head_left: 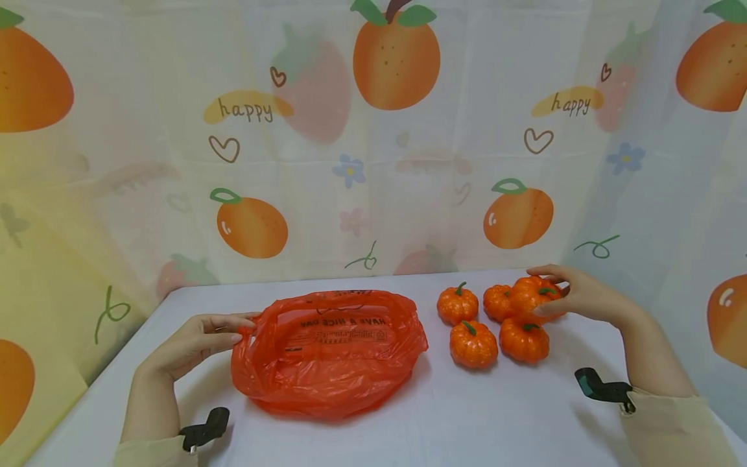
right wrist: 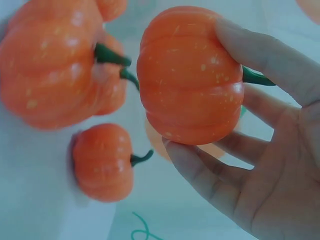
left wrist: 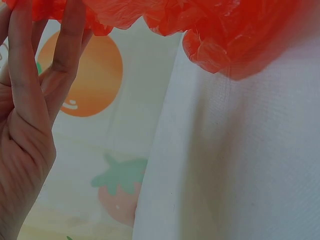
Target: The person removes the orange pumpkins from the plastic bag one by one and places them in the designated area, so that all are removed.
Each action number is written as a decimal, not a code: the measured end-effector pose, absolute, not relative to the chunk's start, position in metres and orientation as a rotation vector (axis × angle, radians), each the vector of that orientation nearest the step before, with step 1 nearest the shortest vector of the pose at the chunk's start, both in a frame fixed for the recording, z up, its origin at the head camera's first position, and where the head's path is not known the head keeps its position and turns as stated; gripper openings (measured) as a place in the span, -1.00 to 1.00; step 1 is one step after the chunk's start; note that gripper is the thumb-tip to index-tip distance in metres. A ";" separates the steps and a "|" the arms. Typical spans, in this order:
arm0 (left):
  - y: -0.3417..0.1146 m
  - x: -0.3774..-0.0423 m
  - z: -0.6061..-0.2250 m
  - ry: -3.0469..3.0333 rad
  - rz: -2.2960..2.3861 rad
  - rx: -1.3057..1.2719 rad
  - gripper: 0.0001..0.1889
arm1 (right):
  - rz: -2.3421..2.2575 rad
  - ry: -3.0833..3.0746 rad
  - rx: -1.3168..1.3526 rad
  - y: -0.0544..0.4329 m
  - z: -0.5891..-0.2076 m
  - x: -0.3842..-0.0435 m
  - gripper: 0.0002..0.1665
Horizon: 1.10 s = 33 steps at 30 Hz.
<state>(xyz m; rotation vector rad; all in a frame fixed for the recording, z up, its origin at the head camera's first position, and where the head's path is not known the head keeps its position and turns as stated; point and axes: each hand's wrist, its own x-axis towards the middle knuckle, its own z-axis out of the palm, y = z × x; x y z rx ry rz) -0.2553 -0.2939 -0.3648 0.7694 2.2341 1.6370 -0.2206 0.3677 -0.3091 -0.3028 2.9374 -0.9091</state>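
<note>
A red plastic bag [head_left: 327, 383] with printed lettering lies on the white table, its wide mouth spread. My left hand [head_left: 198, 340] pinches the bag's left rim between thumb and fingers; crumpled red plastic [left wrist: 210, 47] hangs by those fingers in the left wrist view. Off to the right, my right hand [head_left: 589, 299] grips a small orange toy pumpkin [right wrist: 190, 75] with a green stem, thumb on one side and fingers on the other. That pumpkin is raised over several similar ones, among them a front pumpkin [head_left: 473, 345] and a back-left pumpkin [head_left: 457, 306].
The white table [head_left: 443, 415] stretches in front of the bag and the pumpkins. A hanging cloth [head_left: 385, 214] printed with oranges and strawberries rises behind the table's back edge and along both sides. Each wrist bears a small black device [head_left: 205, 428].
</note>
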 end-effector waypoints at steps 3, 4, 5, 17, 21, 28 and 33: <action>-0.294 -0.255 -0.365 2.244 1.635 0.752 -0.69 | -0.884 2.954 -0.281 0.373 -0.312 -0.220 -0.12; -0.294 -0.255 -0.365 2.249 1.633 0.748 -0.69 | -0.874 2.957 -0.273 0.375 -0.312 -0.219 -0.12; -0.294 -0.255 -0.365 2.251 1.631 0.745 -0.69 | -0.871 2.956 -0.267 0.377 -0.313 -0.219 -0.12; -0.293 -0.256 -0.366 2.254 1.624 0.739 -0.68 | -0.865 2.939 -0.251 0.398 -0.320 -0.216 -0.13; -0.294 -0.256 -0.365 2.248 1.623 0.745 -0.68 | -0.887 2.905 -0.266 0.404 -0.324 -0.215 -0.13; -0.293 -0.256 -0.364 2.245 1.634 0.734 -0.69 | -0.898 2.870 -0.189 0.411 -0.333 -0.214 -0.10; -0.293 -0.256 -0.365 2.244 1.633 0.736 -0.69 | -0.897 2.867 -0.178 0.416 -0.339 -0.213 -0.10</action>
